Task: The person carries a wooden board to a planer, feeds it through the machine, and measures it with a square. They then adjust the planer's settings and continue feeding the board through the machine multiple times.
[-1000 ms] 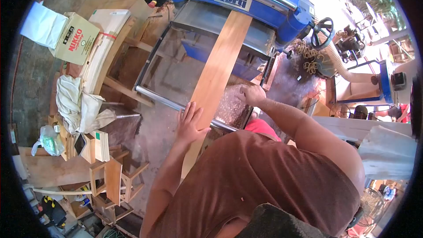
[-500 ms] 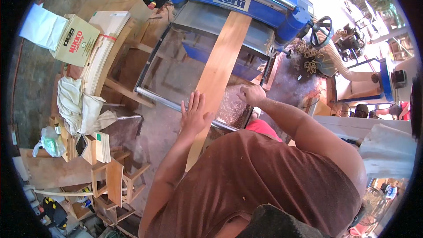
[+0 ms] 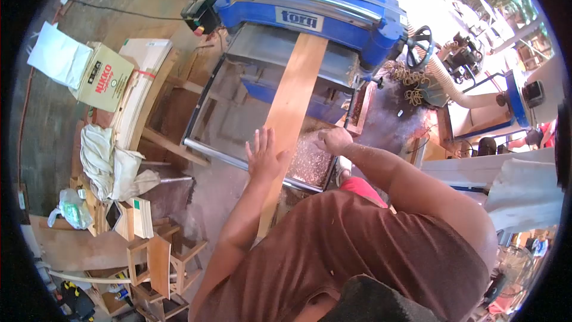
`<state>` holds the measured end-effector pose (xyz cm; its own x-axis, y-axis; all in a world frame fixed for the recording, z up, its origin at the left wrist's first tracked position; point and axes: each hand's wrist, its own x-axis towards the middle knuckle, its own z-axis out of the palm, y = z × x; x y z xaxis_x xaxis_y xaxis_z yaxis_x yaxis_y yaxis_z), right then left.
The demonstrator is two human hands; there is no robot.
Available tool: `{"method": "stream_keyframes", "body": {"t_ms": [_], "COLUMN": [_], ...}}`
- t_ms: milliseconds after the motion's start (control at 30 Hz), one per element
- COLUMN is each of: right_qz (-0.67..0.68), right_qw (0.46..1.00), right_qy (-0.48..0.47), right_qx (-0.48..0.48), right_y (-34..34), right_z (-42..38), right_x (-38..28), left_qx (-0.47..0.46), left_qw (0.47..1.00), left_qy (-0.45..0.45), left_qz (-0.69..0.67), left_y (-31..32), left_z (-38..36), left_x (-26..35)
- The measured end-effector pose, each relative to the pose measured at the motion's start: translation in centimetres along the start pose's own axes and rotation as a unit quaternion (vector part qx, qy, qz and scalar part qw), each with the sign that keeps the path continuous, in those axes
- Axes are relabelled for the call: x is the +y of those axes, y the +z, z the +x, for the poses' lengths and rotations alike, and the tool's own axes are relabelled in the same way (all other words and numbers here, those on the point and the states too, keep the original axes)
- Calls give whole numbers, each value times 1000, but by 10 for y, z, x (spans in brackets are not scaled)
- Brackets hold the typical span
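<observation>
A long, pale wooden board (image 3: 292, 92) runs under the front of a blue planer (image 3: 300, 19) marked "torq". My left hand (image 3: 265, 156) is spread at the board's left edge, its thumb over the top face. The near end of the board passes below my left forearm. To the right of the board, my right hand (image 3: 335, 142) has its fingers curled in, apart from the board, with nothing visible in them. Below it is a heap of wood shavings (image 3: 310, 158). A metal roller bar (image 3: 217, 150) crosses under the board near my left hand.
On the left are a NIKKO carton (image 3: 104, 77), stacked boards (image 3: 137, 92), a crumpled cloth (image 3: 98, 149) and small wooden frames (image 3: 158, 262). At right stand a black handwheel (image 3: 420, 48) and a ribbed hose (image 3: 453, 83). A switch box (image 3: 199, 12) sits at the planer's left.
The view has shifted, so the planer appears lower and more to the left. My left hand and the board are slightly nearer the planer. My right hand stays curled beside the board.
</observation>
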<state>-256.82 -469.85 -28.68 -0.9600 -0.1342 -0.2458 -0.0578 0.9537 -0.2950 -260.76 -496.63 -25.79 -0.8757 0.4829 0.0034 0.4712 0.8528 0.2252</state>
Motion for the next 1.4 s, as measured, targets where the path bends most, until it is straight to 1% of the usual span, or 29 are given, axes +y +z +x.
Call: {"method": "stream_keyframes", "body": {"t_ms": [33, 67, 100, 167, 233, 300, 333, 400, 433, 500, 567, 600, 667, 700, 767, 833, 900, 933, 967, 1033, 1067, 1100, 1167, 1200, 1233, 1300, 1333, 1400], "right_qz": [8, 34, 33, 70, 95, 235, 236, 294, 294, 338, 261, 209, 241, 320, 333, 239, 291, 288, 295, 328, 333, 317, 222, 123, 121, 281, 279, 361], "right_qw": [1000, 999, 999, 996, 994, 971, 971, 953, 953, 938, 961, 974, 968, 942, 920, 960, 909, 912, 901, 868, 860, 870, 926, 962, 962, 920, 920, 906], "right_qy": [0, -11, -5, -41, -46, -38, -44, -39, -45, 26, 33, -4, 27, 99, 207, 143, 295, 289, 311, 363, 373, 360, 277, 194, 196, 255, 258, 212], "right_qx": [-14, -1, 5, -37, -42, -6, -5, 54, 51, 71, 81, 91, 68, 33, -2, -17, -42, -48, -61, -88, -99, -113, -128, -147, -144, -99, -95, 53], "right_y": [-4, -1, -1, -2, 4, 4, 0, -12, -12, -12, -1, 4, 36, 56, 64, 110, 53, 52, 68, 144, 166, 182, 164, 158, 137, 88, 88, 78], "right_z": [-2, -2, -3, -4, -5, -11, -16, -40, -52, -83, -117, -141, -189, -212, -267, -312, -353, -357, -364, -374, -368, -362, -332, -318, -300, -273, -265, -243], "right_x": [0, 3, 8, 12, 18, 23, 29, 39, 52, 95, 154, 189, 269, 310, 366, 448, 435, 445, 464, 522, 539, 558, 561, 560, 550, 527, 533, 545], "left_qx": [3, -12, -25, -15, -9, 6, 8, -4, -3, 18, 33, 41, 41, 41, 65, 52, 41, 26, 25, 11, -5, -2, -58, -56, -64, -76, -70, -57], "left_qw": [1000, 1000, 999, 1000, 1000, 998, 998, 996, 996, 991, 989, 983, 968, 963, 949, 937, 925, 922, 920, 915, 911, 911, 888, 889, 882, 877, 879, 881], "left_qy": [8, -9, -27, -19, -20, -9, -12, -48, -54, -97, -124, -163, -233, -254, -302, -342, -376, -384, -391, -401, -410, -410, -453, -451, -465, -472, -470, -469], "left_qz": [-2, -1, 2, 7, 16, 55, 59, 74, 76, 94, 75, 77, 80, 79, 68, 54, 37, 28, 27, 43, 46, 45, 50, 48, 49, 49, 46, 34], "left_y": [3, 2, 0, 0, 2, 6, 6, 7, 11, 24, 34, 40, 47, 50, 47, 50, 53, 53, 52, 51, 50, 50, 43, 41, 39, 43, 44, 44], "left_z": [3, 5, 9, 14, 15, 22, 25, 27, 28, 32, 33, 35, 33, 31, 32, 35, 40, 43, 48, 57, 63, 70, 84, 92, 100, 111, 117, 133], "left_x": [2, 4, 6, 9, 9, 9, 12, 24, 28, 35, 48, 55, 72, 84, 103, 116, 130, 135, 140, 147, 149, 149, 158, 161, 164, 168, 167, 167]}}
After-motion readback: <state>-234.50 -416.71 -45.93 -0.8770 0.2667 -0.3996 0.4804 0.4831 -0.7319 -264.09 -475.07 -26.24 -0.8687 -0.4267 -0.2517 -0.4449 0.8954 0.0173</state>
